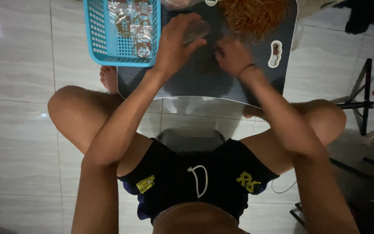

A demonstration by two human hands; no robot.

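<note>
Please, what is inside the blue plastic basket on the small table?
The blue basket holds small clear plastic bags of brownish rings, probably rubber bands. The picture's edge cuts its far part off, so the rest stays unseen.

Sitting cross-legged on pale floor tiles with a small dark lap table (204, 82) over the legs. Left hand (176, 41) grips a small clear packet (196, 30) above the table; right hand (231, 55) rests curled on the table beside it. A blue basket (98, 39) of wrapped packets sits on the table's left end, and a heap of rubber bands (252, 15) lies at its far edge.
</note>
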